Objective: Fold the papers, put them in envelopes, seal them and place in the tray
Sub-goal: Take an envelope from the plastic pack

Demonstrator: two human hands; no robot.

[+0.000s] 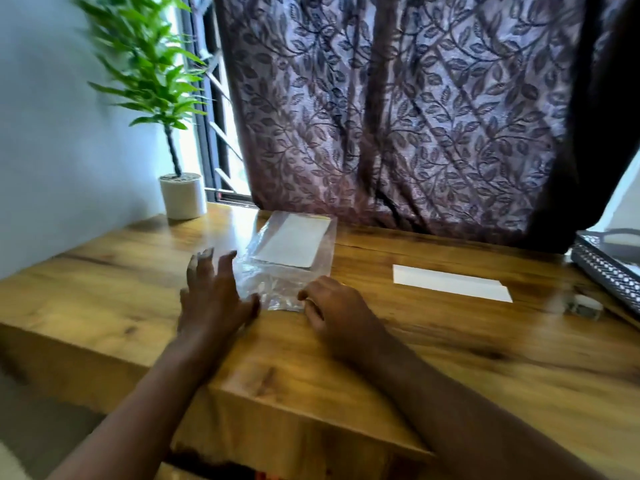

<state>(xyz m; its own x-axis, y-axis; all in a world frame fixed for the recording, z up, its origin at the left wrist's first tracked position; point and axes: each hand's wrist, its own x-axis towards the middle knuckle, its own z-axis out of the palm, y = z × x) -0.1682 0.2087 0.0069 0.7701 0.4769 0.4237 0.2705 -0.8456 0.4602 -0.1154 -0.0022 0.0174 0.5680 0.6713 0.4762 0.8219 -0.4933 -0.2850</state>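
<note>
One left hand (215, 295), one right hand (334, 308), one bag (277, 284), one envelope (450, 284), one tray (606, 273).

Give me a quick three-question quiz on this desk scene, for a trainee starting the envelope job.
1. True or false: the white papers lie inside the clear plastic bag.
2. What lies on the table to the right of the bag? A stapler, B white envelope, C scissors.
3. Fill in: the left hand has its fingers ____.
Key: 1 true; 2 B; 3 spread.
</note>
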